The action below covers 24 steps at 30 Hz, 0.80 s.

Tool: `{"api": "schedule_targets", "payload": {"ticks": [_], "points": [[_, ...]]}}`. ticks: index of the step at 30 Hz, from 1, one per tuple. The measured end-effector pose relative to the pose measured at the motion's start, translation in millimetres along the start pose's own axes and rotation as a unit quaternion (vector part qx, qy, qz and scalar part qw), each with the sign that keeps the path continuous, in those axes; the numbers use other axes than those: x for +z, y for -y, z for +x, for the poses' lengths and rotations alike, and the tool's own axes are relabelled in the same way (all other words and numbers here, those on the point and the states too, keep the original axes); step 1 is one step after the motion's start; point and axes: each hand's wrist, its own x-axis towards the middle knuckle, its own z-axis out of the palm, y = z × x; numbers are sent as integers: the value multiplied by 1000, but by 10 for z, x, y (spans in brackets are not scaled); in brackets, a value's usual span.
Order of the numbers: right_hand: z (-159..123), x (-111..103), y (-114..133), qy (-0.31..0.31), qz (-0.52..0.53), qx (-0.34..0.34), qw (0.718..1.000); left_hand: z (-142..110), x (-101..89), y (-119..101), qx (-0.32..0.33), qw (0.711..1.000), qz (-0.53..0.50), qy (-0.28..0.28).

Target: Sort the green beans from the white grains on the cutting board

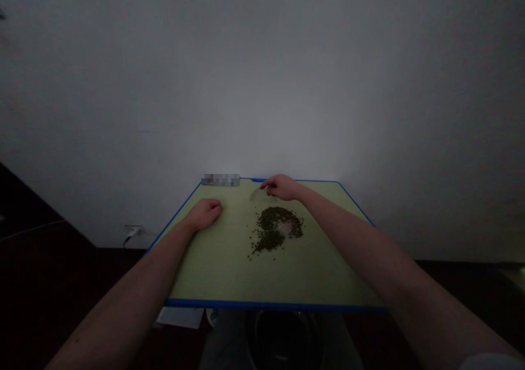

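Note:
A loose heap of small dark green beans [274,229] lies on a pale green cutting board [221,266] with a blue edge, right of centre, with paler grains [284,226] in its middle. A few beans are scattered around it. My right hand [282,187] is at the board's far edge, its fingers over a clear half-round plastic scraper [260,196]. Whether it grips the scraper is hard to tell. My left hand [207,213] rests on the board, fingers curled, touching nothing else and well left of the heap.
A pixelated label [220,180] sits at the far left edge of the board. Behind the board rises a white wall with a socket and white plug [133,231]. Below the near edge are white paper [179,317] and a dark round container [283,340].

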Motion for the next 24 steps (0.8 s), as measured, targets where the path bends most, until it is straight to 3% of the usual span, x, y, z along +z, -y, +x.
{"api": "schedule_targets", "payload": {"ticks": [4,9,17,24], "points": [[140,-19,-333,-50,-40,63,996,17,5,40,-2,1000,-8,-3],[230,138,-592,-77,-79,121,986,36,11,85,0,1000,-22,-3],[431,331,-410,-34,-93,57,993,53,19,106,-1,1000,-31,-5],[316,370,-240,21,-85,-8,996,49,29,101,0,1000,-27,-11]]}}
